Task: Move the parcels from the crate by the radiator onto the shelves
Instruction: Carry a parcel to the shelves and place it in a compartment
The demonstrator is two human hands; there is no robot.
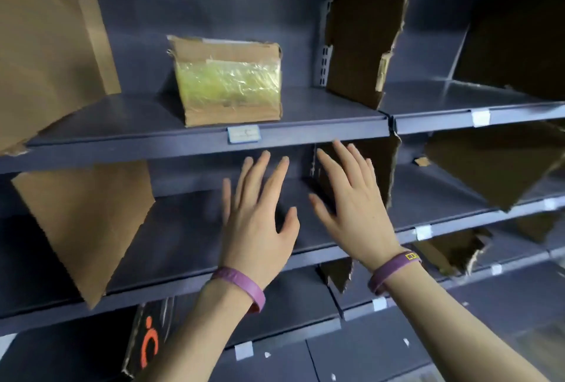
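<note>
One parcel [227,80] stood on the upper shelf [122,137], near its front edge and roughly midway between two cardboard dividers: a brown carton with yellowish film wrapped over its front face and a pale label on top that was too blurred to read. Both hands were empty, which suggested this parcel had been set down and the next had not yet been fetched. The left hand [260,213] and the right hand [348,201] were spread flat with fingers apart, in front of the bare middle shelf [183,228], gripping nothing and clear of the parcel above. The crate and the radiator lay outside the view, so how many parcels remained could not be judged; most of the compartments in sight held none. A small tag [244,134] clipped to the upper shelf's front edge, just below the parcel, carried print too faint to make out. Each wrist wore a purple wristband [394,268]; the right one showed yellow letters that seemed to begin "CO", the rest turned away. At the lower left, a black divider [149,342] bore an orange logo mark.
</note>
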